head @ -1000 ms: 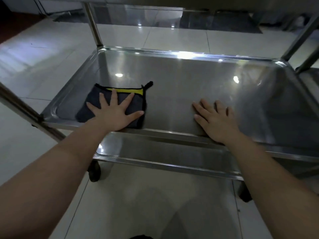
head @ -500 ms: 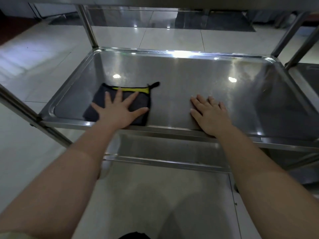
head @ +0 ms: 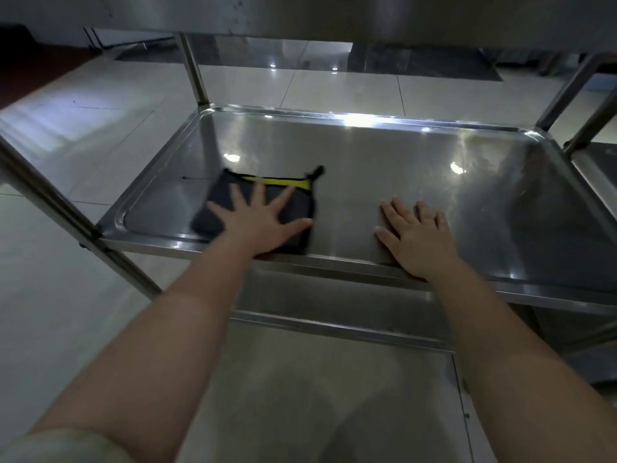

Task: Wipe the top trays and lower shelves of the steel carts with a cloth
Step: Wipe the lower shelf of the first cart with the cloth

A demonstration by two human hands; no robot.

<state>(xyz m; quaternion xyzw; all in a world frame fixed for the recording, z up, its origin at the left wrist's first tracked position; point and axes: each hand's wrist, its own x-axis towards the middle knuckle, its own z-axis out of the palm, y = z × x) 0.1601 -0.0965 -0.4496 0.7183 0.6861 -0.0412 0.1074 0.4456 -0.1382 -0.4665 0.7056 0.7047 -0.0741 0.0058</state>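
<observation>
A folded dark cloth (head: 217, 222) with a yellow edge lies on the middle shelf (head: 417, 168) of a steel cart, near its front left. My left hand (head: 260, 225) presses flat on the cloth with fingers spread. My right hand (head: 417, 235) rests flat on the bare steel near the shelf's front rim, a hand's width to the right of the cloth. Below the front rim, a lower shelf (head: 327, 305) shows. The underside of the top tray (head: 334, 15) fills the top of the view.
Steel posts stand at the back left (head: 193, 71), front left (head: 66, 215) and back right (head: 567, 91). A second cart's shelf (head: 597, 175) adjoins on the right. Pale floor tiles (head: 83, 128) surround the carts.
My left hand has slid the cloth a little to the right along the front of the shelf. My right hand has stayed flat in about the same spot.
</observation>
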